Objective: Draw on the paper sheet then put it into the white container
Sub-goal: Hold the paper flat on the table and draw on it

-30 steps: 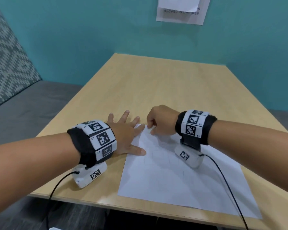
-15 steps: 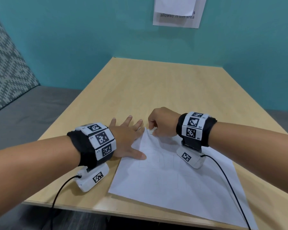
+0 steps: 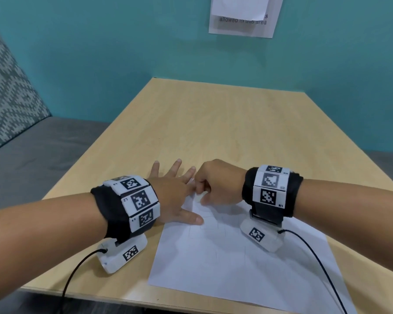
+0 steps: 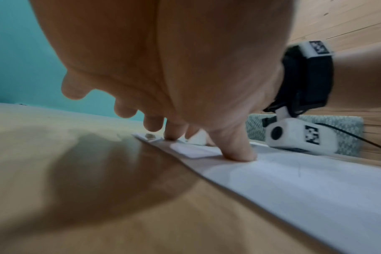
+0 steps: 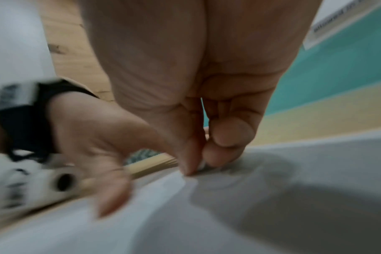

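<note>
A white paper sheet [image 3: 236, 264] with faint pencil lines lies on the wooden table [image 3: 191, 123] near its front edge. My left hand [image 3: 173, 193] lies flat with spread fingers on the sheet's far left corner, and its thumb [image 4: 235, 147] presses on the paper [image 4: 294, 189]. My right hand [image 3: 216, 182] is curled just right of it, touching the left fingers. Its thumb and forefinger pinch a small white piece [image 3: 199, 197] against the sheet [image 5: 207, 223]; what the piece is cannot be told. No white container is in view.
A grey bench seat [image 3: 32, 155] with a patterned cushion [image 3: 7, 91] runs along the table's left side. The teal wall behind carries a paper notice [image 3: 243, 17]. Black cables [image 3: 315, 257] trail from both wrist cameras over the table's front edge.
My right hand has shifted slightly left, closer against the left fingers. The sheet's near corner has slid a little left. The left hand stays flat in place.
</note>
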